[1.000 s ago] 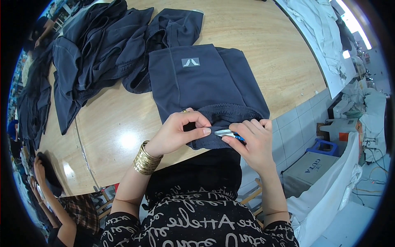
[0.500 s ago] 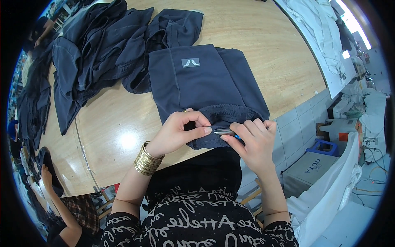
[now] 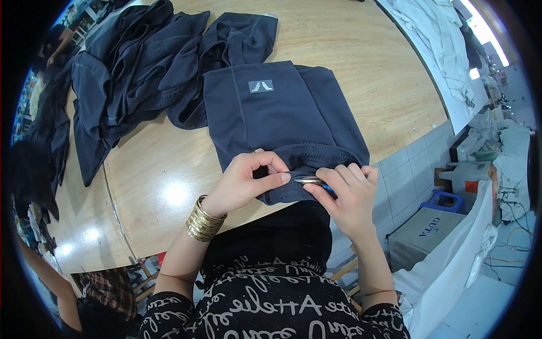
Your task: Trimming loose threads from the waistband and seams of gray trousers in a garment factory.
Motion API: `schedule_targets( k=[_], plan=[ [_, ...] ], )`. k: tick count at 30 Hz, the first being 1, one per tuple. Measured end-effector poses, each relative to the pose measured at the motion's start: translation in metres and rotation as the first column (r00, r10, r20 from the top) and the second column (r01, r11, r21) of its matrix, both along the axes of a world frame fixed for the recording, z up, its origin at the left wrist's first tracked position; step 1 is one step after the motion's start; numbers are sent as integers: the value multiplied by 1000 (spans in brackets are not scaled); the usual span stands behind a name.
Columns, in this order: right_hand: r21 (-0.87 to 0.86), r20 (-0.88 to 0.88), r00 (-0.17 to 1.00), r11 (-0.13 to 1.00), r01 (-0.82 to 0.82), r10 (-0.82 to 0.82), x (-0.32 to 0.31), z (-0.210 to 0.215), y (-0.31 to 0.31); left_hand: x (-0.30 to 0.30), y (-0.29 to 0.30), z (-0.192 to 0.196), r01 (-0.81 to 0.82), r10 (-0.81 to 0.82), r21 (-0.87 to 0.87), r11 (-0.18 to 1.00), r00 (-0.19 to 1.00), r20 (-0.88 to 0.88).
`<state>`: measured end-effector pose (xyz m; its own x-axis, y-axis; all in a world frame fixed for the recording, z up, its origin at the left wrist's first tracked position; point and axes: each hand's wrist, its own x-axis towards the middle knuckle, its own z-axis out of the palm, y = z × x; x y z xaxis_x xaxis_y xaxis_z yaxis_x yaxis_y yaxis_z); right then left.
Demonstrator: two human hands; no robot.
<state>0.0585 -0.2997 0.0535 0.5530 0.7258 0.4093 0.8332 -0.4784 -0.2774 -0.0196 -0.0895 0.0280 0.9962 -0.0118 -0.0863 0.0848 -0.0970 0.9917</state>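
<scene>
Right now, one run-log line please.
left hand: pinches dark garment at gathered edge | right hand: holds snips, tip near left fingers | upper left: garment pile on table

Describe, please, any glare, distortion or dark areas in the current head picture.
Head view: white glare on the table; head view: its right edge bows and the picture's corners are black; head view: metal gleams on the snips.
</scene>
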Motion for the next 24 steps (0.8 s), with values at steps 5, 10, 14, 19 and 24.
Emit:
schedule_targets(
  k=[5, 10, 14, 19, 24],
  plan=[
    [-3, 24, 1000, 1000, 17, -17, -1, 1, 3, 0, 1, 1, -10, 10, -15, 1000, 1000, -15],
    [22, 25, 1000, 1000, -3, 2, 1, 0, 3, 1, 1, 1, -11, 11, -14, 1000, 1000, -17],
    [20, -54, 999, 1000, 8, -7, 1, -2, 2, 2, -2, 1, -54, 55, -31, 998, 998, 17],
    [270, -748, 655, 951, 151, 108, 2, -3, 3, 2, 1, -2, 27, -27, 8, 1000, 1000, 15],
    [107, -444, 896, 994, 33, 18, 9, 6, -5, 0, 2, 0, 23, -23, 0, 1000, 1000, -15]
  ],
)
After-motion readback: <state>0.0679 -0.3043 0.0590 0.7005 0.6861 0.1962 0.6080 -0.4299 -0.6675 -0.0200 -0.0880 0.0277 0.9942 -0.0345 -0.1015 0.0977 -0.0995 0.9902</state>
